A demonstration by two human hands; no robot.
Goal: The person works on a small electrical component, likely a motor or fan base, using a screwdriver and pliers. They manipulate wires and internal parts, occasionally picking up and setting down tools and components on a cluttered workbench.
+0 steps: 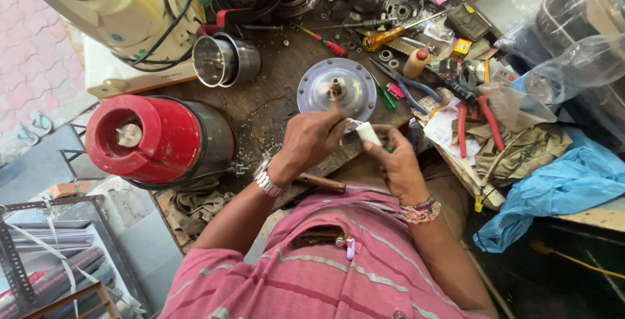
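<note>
A small white tube (pixel 366 133) is gripped by the right hand (pixel 397 163). The left hand (pixel 309 138) is closed near the round metal disc (pixel 336 89) – contents can't be made out.

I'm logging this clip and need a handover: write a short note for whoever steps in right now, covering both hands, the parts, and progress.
Left hand: fingertips at the edge of the round metal disc, nothing clearly gripped.
Right hand: grip on a small white tube, nozzle toward the disc.
Disc lies flat on the workbench, hub up.
Done: disc out and laid flat. Left: cannot tell; any paste on the disc is hidden.
</note>
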